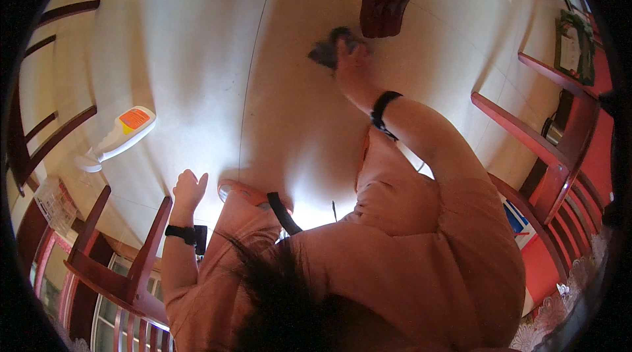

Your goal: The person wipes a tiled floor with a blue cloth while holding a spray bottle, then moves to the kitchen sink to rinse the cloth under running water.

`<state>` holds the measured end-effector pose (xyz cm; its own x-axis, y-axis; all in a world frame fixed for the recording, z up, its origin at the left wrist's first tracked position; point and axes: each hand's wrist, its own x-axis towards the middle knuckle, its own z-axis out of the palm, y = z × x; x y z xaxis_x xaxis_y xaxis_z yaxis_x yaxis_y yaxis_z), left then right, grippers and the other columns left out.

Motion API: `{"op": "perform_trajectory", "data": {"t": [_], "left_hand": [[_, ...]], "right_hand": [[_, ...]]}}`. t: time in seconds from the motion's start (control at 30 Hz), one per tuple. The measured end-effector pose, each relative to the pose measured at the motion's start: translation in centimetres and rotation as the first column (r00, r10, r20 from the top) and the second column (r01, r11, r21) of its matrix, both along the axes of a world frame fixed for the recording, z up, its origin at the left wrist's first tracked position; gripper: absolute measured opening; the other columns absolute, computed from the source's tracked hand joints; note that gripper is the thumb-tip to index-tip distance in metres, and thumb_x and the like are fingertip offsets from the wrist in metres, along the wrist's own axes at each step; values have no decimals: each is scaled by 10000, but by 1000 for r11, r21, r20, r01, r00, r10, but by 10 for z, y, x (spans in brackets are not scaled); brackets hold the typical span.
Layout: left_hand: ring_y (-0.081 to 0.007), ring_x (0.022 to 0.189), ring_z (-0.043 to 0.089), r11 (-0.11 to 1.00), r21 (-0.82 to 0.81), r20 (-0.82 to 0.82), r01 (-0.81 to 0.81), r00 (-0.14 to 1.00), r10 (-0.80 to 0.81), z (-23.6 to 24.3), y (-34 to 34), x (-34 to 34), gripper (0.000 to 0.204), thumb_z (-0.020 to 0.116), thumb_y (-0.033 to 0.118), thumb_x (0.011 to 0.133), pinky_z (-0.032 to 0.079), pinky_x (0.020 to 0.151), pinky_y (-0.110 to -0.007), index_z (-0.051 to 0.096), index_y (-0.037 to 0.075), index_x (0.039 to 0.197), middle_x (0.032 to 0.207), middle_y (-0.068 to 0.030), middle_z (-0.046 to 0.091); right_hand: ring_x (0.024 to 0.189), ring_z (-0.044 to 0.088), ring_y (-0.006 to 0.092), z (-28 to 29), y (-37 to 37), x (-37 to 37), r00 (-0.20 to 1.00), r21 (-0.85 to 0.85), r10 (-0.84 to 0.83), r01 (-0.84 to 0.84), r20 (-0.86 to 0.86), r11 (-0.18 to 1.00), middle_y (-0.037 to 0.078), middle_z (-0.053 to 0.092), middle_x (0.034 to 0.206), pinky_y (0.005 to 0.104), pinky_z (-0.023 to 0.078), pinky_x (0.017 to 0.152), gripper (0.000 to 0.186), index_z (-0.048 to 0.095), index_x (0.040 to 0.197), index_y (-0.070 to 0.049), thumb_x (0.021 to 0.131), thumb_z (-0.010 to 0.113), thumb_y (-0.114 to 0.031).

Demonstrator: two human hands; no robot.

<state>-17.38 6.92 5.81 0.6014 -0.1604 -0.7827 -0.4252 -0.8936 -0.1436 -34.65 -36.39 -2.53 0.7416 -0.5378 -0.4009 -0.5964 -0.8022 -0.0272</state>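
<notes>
My right hand [355, 66] reaches far forward and presses a dark, bunched-up cloth [324, 54] against the pale tiled floor [289, 95]. The fingers are slightly blurred and bent over the cloth. Just beyond it stands a carved, dark red furniture leg [388, 6]. My left hand [189, 189] hangs low on the left with its fingers curled in and the thumb raised; nothing shows in it. A white spray bottle [125, 133] with an orange and yellow label lies on its side on the floor, forward and left of that hand.
Dark wooden chair legs [62, 135] stand along the left, and a wooden chair [118, 270] is near my left elbow. More reddish chairs [526, 128] line the right side. A clear plastic package [56, 204] is at the far left. My orange shoe [247, 193] rests between my hands.
</notes>
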Motion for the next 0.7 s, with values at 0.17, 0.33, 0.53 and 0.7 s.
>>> {"op": "perform_trajectory", "data": {"t": [0.17, 0.33, 0.53, 0.7], "left_hand": [[-332, 838, 573, 990, -120, 17, 76, 997, -74, 4, -25, 6, 413, 600, 426, 814, 416, 737, -468, 542, 22, 877, 870, -152, 583], [-328, 820, 575, 986, -140, 26, 91, 996, -88, -3, -19, 4, 393, 609, 415, 811, 414, 728, -466, 537, 32, 862, 863, -151, 577], [-330, 806, 584, 992, -79, -3, 97, 995, -98, -13, -2, 0, 393, 615, 411, 804, 421, 717, -477, 540, 30, 864, 866, -153, 578], [-334, 806, 585, 992, -94, -17, 84, 996, -86, -22, -6, 1, 403, 613, 416, 802, 426, 708, -488, 539, 25, 870, 867, -154, 578]], "right_hand": [[978, 540, 349, 17, 0, 15, 910, 267, -253, 168, 328, 949, 243, 509, 1110, 465, 427, 870, 493, 389, 1324, -50, 839, 466, -94], [949, 582, 242, 53, -67, -80, 413, 784, -771, 186, 485, 592, 135, 614, 1033, 356, 448, 869, 383, 527, 1182, -13, 808, 474, -74], [988, 555, 417, 27, -87, -173, 791, -23, -603, 608, 103, 793, 314, 533, 1093, 422, 451, 869, 508, 460, 1236, 22, 825, 562, -259], [1067, 476, 450, 3, -43, -96, 949, -37, -308, 306, -76, 951, 339, 453, 1159, 464, 395, 930, 513, 369, 1282, 45, 879, 494, -245]]}}
